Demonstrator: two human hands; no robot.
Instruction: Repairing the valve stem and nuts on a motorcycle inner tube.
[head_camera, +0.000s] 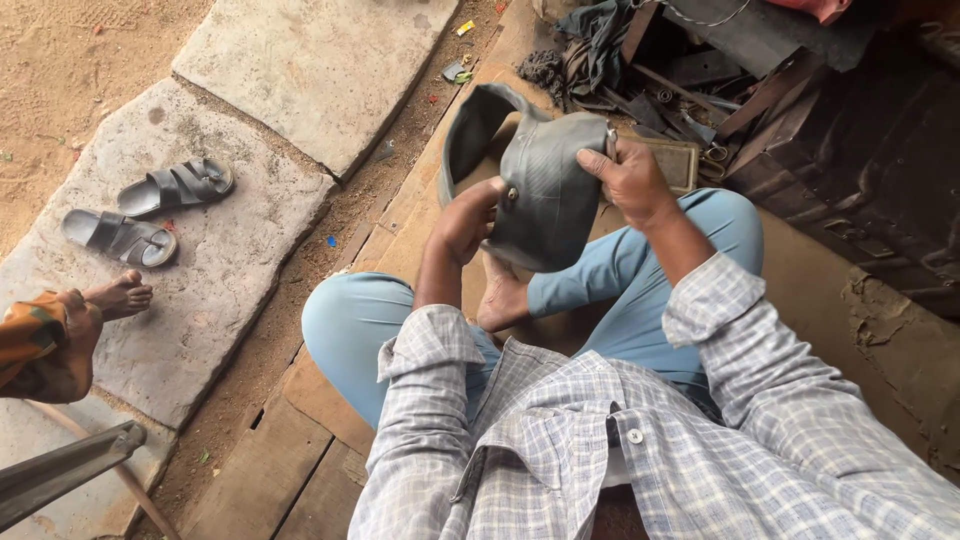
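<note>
Folded black rubber inner tube, matte and floppy, is held over the lap above crossed legs in light blue trousers. Long axis runs up-left, with a loop curling toward the junk pile. Left hand grip is closed on its lower edge by a small metal valve; right hand grip pinches the upper right edge. The tube's underside is hidden. Grey sandals lie on a stone slab.
</note>
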